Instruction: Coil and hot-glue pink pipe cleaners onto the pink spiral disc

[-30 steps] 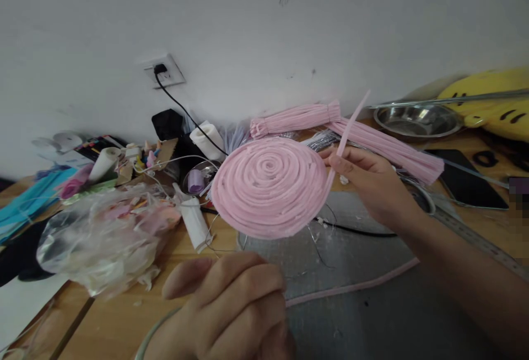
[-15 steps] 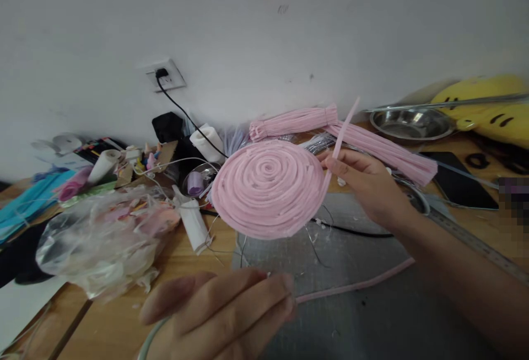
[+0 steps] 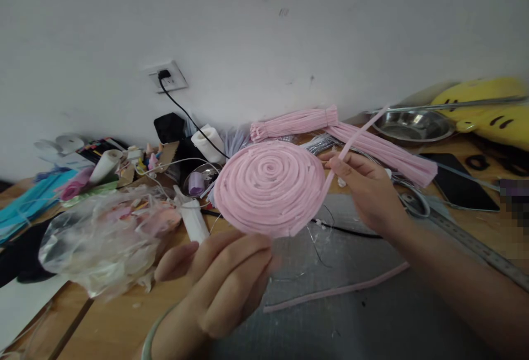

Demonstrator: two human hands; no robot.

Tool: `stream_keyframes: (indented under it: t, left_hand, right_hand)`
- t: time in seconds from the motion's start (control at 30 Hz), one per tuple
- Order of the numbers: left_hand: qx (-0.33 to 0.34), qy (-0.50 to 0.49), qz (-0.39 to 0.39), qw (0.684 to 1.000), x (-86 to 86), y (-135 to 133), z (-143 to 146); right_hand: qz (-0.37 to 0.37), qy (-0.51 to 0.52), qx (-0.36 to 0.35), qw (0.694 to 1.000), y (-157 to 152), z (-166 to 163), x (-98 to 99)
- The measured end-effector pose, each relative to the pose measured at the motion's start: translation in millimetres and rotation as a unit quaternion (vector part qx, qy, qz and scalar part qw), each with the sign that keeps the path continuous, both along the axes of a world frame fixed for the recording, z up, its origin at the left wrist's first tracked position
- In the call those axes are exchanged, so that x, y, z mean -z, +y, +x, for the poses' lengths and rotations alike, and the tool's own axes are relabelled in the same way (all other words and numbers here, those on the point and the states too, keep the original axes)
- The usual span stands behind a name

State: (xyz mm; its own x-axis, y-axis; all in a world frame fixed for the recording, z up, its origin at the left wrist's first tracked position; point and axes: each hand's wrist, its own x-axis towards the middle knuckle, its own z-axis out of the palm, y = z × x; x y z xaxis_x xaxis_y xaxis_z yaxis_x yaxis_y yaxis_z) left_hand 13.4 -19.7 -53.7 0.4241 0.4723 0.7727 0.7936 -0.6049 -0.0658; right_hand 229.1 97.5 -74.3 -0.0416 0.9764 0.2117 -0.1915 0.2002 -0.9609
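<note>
A flat round coil (image 3: 270, 189) of pink pipe cleaners is held up above the grey mat. My right hand (image 3: 366, 181) pinches its right edge between thumb and fingers, where a loose pipe-cleaner end (image 3: 361, 133) sticks up and to the right. Below the coil's front edge is my left hand (image 3: 225, 277), its thumb apart from the bent fingers and nothing held. Whether its fingertips touch the coil is hard to tell. Another pink pipe cleaner (image 3: 336, 290) lies on the mat beneath.
Bundles of pink pipe cleaners (image 3: 295, 122) lie along the wall beside a steel bowl (image 3: 413, 125). A black phone (image 3: 463, 183) and a steel ruler (image 3: 475, 244) are at right. A crumpled plastic bag (image 3: 103, 244) sits at left, under a socket with a black cable (image 3: 179, 106).
My left hand has risen from the pipe cleaner on the mat to the coil's lower edge. The loose end at my right hand now leans further right.
</note>
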Motion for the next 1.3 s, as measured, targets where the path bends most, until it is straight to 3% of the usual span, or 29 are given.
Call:
stream_keyframes:
  t: [0.1,0.37,1.13,1.3]
  left_hand:
    - [0.035,-0.023,0.039,0.998,-3.3,15,6]
    - [0.053,-0.001,0.009,0.999,8.0,21,15]
    - [-0.014,0.071,0.083,0.994,7.7,21,12]
    - [-0.028,0.049,0.074,0.996,8.7,21,14]
  right_hand:
    - [0.004,0.009,0.018,1.0,-2,-2,3.0]
    - [0.03,0.036,0.039,0.998,-3,-4,10.4]
    - [0.025,0.065,0.023,0.997,-5,-3,9.9]
    - [0.028,0.067,0.012,0.997,-4,-2,11.3]
